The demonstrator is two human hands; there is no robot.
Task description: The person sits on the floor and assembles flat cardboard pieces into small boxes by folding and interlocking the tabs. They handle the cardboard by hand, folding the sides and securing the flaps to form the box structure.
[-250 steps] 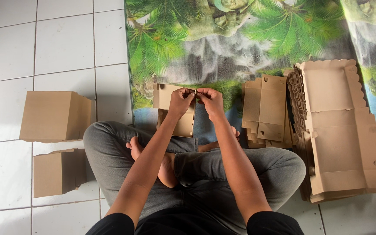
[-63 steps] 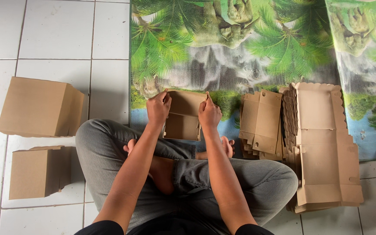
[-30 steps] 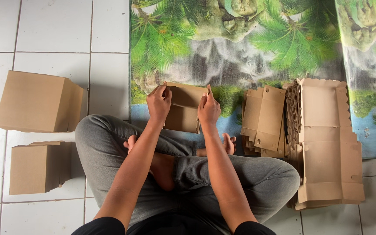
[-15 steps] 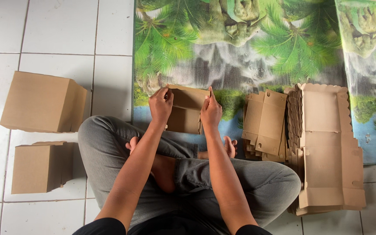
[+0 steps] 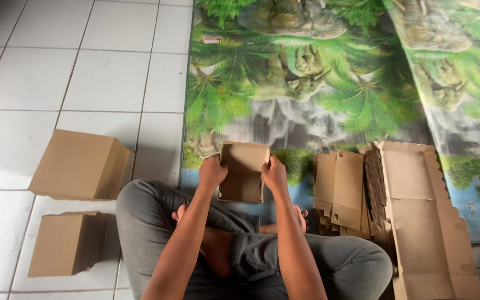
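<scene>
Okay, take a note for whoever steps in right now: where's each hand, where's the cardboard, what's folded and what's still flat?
Left hand grips the left wall of the half-formed box; right hand grips its right wall. The box sits on the printed mat in front of the crossed legs, open side up, walls raised, not closed.
Done: two closed boxes on the tiled floor at the left.
Left: a stack of flat blanks and smaller flat pieces at the right, still unfolded.

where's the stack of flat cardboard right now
In the head view the flat cardboard stack lies on the jungle-print mat, beside the person's right knee.
</scene>
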